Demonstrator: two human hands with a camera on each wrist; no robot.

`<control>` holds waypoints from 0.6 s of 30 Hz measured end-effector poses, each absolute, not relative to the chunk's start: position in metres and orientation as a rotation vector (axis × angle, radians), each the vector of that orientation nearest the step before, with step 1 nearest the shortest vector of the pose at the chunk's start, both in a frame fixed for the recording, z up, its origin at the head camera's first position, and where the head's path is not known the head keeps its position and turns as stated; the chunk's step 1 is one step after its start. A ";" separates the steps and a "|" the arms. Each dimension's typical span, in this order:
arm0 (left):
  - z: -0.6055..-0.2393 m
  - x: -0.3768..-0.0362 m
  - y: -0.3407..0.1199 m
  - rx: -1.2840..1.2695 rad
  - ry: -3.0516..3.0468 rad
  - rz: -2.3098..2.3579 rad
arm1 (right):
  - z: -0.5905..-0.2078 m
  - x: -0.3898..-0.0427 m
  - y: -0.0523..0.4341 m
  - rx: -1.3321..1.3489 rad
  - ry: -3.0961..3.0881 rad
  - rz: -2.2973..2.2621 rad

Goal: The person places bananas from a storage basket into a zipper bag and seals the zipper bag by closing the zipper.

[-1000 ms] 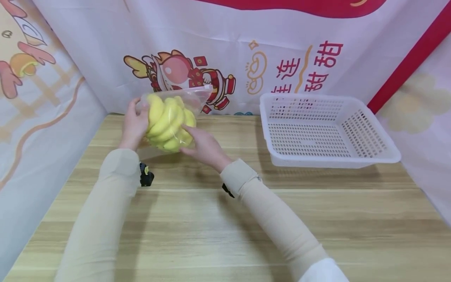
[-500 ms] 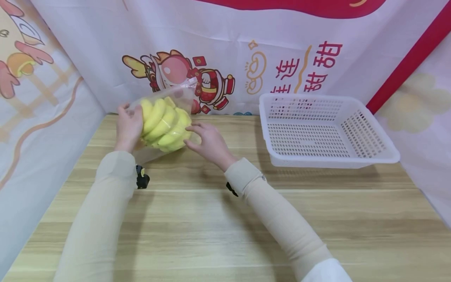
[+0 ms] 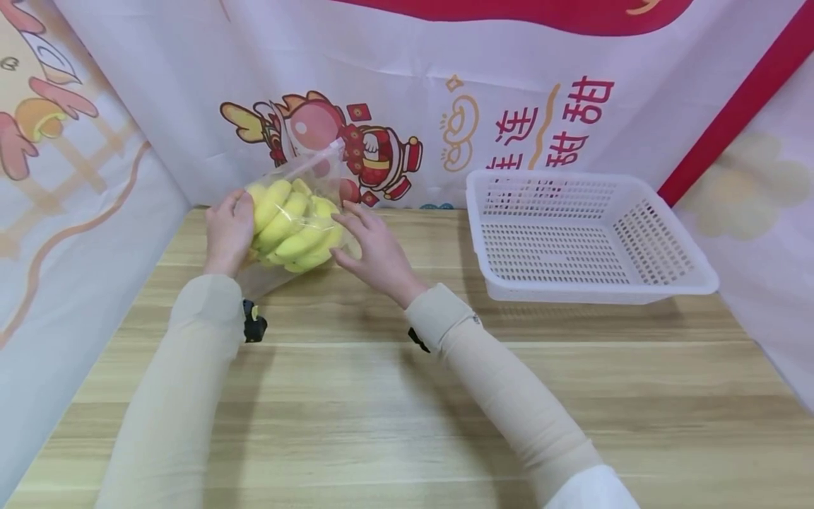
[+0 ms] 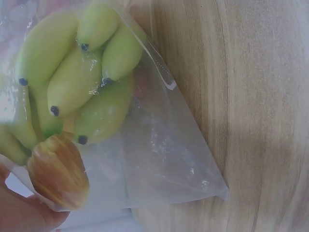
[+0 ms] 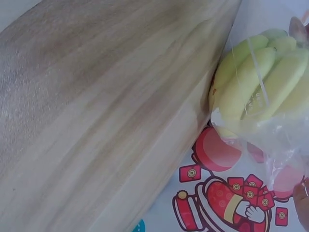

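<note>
A clear zip bag stands tilted near the back of the table, with a bunch of yellow bananas inside. Dark banana tips and a rounded reddish-brown striped thing show through the plastic in the left wrist view. My left hand grips the bag's left side, fingers behind it, partly hidden. On the opposite side my right hand has its fingers spread, fingertips right at the bag's edge. One fingertip shows beside the crumpled plastic in the right wrist view.
A white perforated plastic basket sits at the back right of the wooden table. Printed cloth hangs right behind the table and along both sides. Black straps are at both wrists.
The bag of bananas has shifted slightly left and tilted, its upper edge slanting more. My right hand has let go of the bananas' front and opened at the bag's right side.
</note>
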State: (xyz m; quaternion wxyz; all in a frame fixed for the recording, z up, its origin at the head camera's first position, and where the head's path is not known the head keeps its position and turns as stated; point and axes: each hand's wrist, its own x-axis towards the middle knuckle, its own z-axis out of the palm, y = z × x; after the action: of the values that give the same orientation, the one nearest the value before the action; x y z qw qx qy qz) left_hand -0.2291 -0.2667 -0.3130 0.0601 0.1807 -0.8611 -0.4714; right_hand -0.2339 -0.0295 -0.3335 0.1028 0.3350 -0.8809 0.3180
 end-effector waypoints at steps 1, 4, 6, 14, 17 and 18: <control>-0.313 -0.230 -0.267 0.550 -2.607 -1.417 | -0.332 -0.234 -0.029 0.988 -2.595 0.945; -0.312 -0.232 -0.268 0.554 -2.576 -1.369 | -0.328 -0.236 -0.027 0.976 -2.576 0.973; -0.311 -0.233 -0.267 0.564 -2.547 -1.356 | -0.325 -0.238 -0.025 0.964 -2.551 1.000; -0.302 -0.235 -0.249 0.610 -2.446 -1.313 | -0.304 -0.249 -0.013 0.863 -2.499 1.033; -0.299 -0.236 -0.240 0.584 -2.430 -1.224 | -0.294 -0.253 -0.005 0.817 -2.515 1.017; -0.298 -0.236 -0.236 0.575 -2.422 -1.198 | -0.290 -0.254 -0.002 0.802 -2.524 1.022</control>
State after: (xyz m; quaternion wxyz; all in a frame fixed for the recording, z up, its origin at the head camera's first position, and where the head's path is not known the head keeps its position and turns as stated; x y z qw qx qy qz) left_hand -0.2365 -0.2360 -0.2977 0.1883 0.2043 -0.8611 -0.4258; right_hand -0.2540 -0.0023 -0.2905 0.1506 0.2793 -0.8790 0.3560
